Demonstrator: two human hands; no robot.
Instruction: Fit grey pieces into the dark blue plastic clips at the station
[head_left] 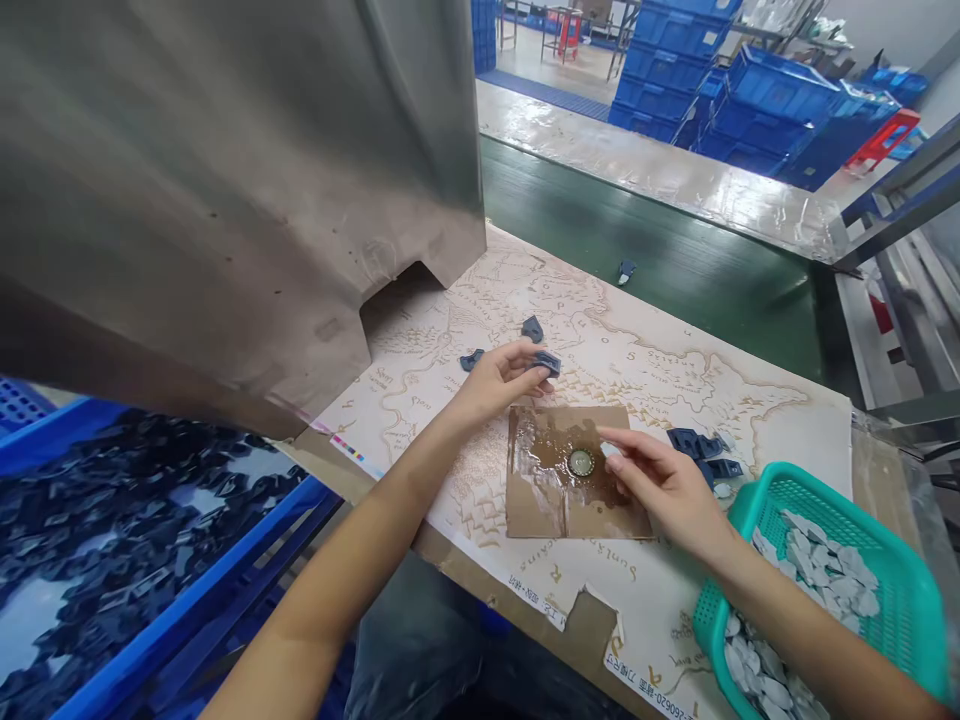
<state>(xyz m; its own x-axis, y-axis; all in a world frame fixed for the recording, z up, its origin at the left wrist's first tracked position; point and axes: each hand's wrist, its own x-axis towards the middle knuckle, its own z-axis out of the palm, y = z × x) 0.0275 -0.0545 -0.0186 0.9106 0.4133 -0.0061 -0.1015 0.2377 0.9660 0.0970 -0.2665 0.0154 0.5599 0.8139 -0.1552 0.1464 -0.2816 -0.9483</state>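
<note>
My left hand (507,378) grips a small dark blue plastic part (547,363) between thumb and fingers, above the map-printed sheet. In my right hand (664,482) a small white plastic piece (610,450) is pinched between thumb and forefinger. It hovers over a wet, glossy piece of cardboard (536,510). A small round cap (581,462) with liquid in it sits on that cardboard, just left of my right fingertips. Two more dark blue parts, one of them a pointed part (532,328), lie by my left hand. Several dark blue parts (694,443) lie beyond my right hand.
A green basket (930,600) of white pieces stands at the right, under my right forearm. A blue crate (180,620) full of dark parts is at lower left. A metal panel (262,200) rises on the left. Behind runs a green conveyor belt (675,270) carrying one part (627,271).
</note>
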